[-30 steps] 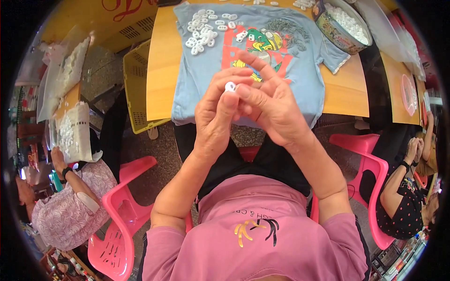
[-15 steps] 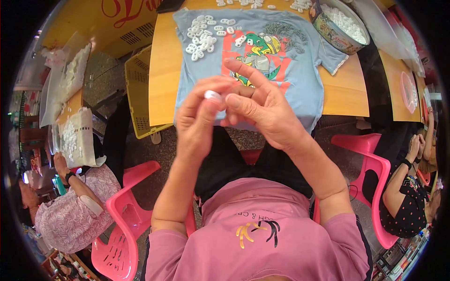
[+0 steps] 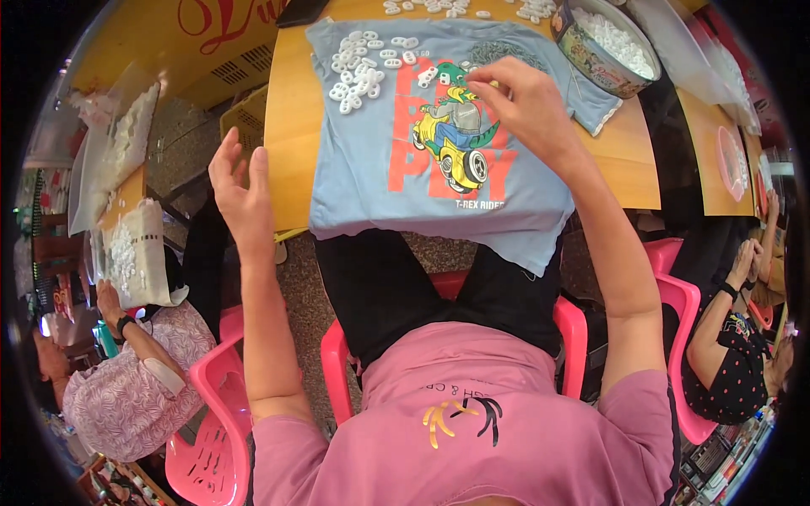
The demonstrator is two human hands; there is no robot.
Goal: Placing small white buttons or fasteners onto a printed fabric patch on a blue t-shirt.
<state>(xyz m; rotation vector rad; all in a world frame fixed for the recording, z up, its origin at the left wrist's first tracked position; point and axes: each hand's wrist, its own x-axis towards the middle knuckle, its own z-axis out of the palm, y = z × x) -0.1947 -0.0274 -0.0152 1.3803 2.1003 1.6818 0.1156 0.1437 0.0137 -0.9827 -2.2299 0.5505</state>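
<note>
A blue T-shirt [image 3: 354, 160] with a cartoon dinosaur print lies spread on the wooden table in front of me. Over the print my right hand [image 3: 527, 105] reaches in, thumb and fingertips pinched together; whatever they hold, if anything, is too small to make out. Close by its fingertips are a few white two-holed pieces [image 3: 428, 76]. Beyond it lies a pile of small grey metal pieces [image 3: 506, 54], partly hidden by the hand. Left of the shirt, my left hand [image 3: 240, 185] is raised, fingers apart, holding nothing. Several white oval two-holed pieces [image 3: 359, 80] lie heaped on the shirt's upper left.
A round patterned tin [image 3: 607, 72] full of white pieces stands at the far right of the table [image 3: 287, 135]. More white pieces [image 3: 434, 7] lie along the far edge. Co-workers sit at both sides, near pink chairs [image 3: 224, 371]. A yellow crate [image 3: 245, 118] stands left.
My hands were together in front of me with a white piece at the left fingers. They have parted: left moved left and opened, right moved forward over the shirt.
</note>
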